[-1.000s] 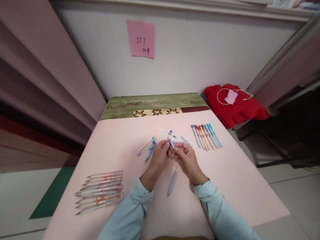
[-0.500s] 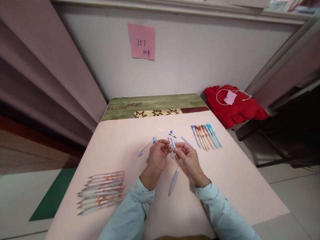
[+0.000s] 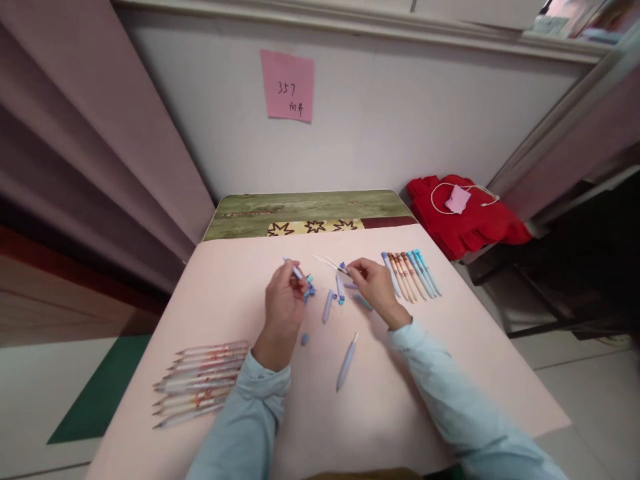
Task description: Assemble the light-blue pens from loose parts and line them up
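Note:
My left hand (image 3: 285,307) is closed round a pale blue pen barrel (image 3: 296,270), which sticks out above the fingers. Small blue pen parts (image 3: 310,288) lie just beside those fingers. My right hand (image 3: 374,285) pinches the near, dark end of a thin white pen refill (image 3: 330,263); a second refill lies alongside. Below that hand, loose pale barrels (image 3: 328,307) and a clear-and-blue pen piece (image 3: 339,287) rest on the pink sheet. Nearer to me is a lilac-grey lower pen section (image 3: 346,365) with a white refill end protruding.
A row of capped pens (image 3: 410,275) in blue, brown and turquoise lies at the right. Several printed pens (image 3: 200,383) are lined up at the left, near my sleeve. A red cloth (image 3: 465,227) with a white cable sits beyond the table's right edge.
My hands have parted from the middle: the left moved left with a barrel, the right moved up to the refills. Loose barrels and a small blue piece now show on the sheet between them.

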Demonstrator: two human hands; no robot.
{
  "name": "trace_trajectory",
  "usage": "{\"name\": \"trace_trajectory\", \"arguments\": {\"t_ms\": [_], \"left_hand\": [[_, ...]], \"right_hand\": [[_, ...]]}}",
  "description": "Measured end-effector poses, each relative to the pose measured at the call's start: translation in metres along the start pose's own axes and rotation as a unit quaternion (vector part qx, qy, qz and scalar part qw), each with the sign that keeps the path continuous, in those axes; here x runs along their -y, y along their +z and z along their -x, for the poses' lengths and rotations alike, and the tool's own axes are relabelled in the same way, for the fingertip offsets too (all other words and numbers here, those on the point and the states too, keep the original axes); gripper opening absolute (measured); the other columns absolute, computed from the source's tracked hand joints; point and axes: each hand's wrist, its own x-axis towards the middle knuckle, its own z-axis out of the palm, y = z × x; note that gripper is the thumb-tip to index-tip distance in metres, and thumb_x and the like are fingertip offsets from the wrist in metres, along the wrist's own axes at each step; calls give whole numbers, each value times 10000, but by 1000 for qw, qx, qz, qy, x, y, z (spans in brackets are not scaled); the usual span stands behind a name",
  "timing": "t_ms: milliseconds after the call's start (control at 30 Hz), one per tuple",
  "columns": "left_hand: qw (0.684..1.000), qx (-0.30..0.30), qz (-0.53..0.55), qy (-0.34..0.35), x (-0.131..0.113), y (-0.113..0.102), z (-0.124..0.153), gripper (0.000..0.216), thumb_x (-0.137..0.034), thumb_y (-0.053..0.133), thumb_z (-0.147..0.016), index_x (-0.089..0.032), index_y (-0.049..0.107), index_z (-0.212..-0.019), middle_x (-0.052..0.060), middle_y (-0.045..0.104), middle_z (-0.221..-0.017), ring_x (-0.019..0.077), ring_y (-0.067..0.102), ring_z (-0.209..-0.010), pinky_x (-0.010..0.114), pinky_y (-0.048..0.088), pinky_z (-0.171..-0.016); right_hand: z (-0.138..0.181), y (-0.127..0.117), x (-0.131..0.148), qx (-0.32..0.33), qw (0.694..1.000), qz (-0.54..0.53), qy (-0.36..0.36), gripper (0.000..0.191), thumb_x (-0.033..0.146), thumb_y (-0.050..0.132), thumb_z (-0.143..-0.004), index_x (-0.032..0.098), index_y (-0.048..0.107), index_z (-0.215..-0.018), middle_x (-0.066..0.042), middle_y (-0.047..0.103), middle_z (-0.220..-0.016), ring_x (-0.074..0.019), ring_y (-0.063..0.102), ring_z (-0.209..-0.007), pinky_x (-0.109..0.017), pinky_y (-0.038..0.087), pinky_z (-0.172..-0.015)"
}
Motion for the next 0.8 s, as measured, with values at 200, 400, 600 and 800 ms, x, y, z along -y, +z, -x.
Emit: {"name": "trace_trajectory", "arguments": {"t_ms": [200, 400, 600, 800], "left_hand": [[999, 15, 21, 39, -25, -1, 0, 292, -348, 811, -705, -132, 639, -799, -40, 525, -601, 51, 442, -474, 175, 304, -416], [999, 12, 29, 25, -31, 2, 3, 278, -340, 807, -723, -128, 637, -783, -39, 519, -589, 47, 441, -463, 174, 297, -411], [998, -9, 50, 36, -50, -4, 1, 246, -341, 734, -813, -116, 637, -794, -47, 497, -560, 31, 397, -420, 158, 259, -378], [996, -15, 53, 69, -69, -5, 6, 265, -366, 710, -836, -114, 632, -805, -57, 484, -537, 25, 353, -373, 165, 228, -355]], "right_hand": [[-35, 31, 0, 126, 932, 340, -29, 220, 262, 507, -925, 201, 717, -952, -81, 728, -960, -201, 659, -854, -275, 435, -726], [-38, 49, 5, 165, 898, 408, -11, 264, 195, 450, -941, 144, 691, -1036, -148, 700, -1017, -253, 672, -920, -319, 465, -769], [-44, 52, 8, 179, 882, 436, -7, 280, 129, 442, -926, 123, 688, -1061, -179, 700, -1050, -263, 682, -968, -326, 488, -797], [-48, 56, 13, 187, 873, 450, 2, 275, 92, 475, -890, 95, 707, -1038, -206, 714, -992, -270, 702, -953, -324, 511, -781]]}}
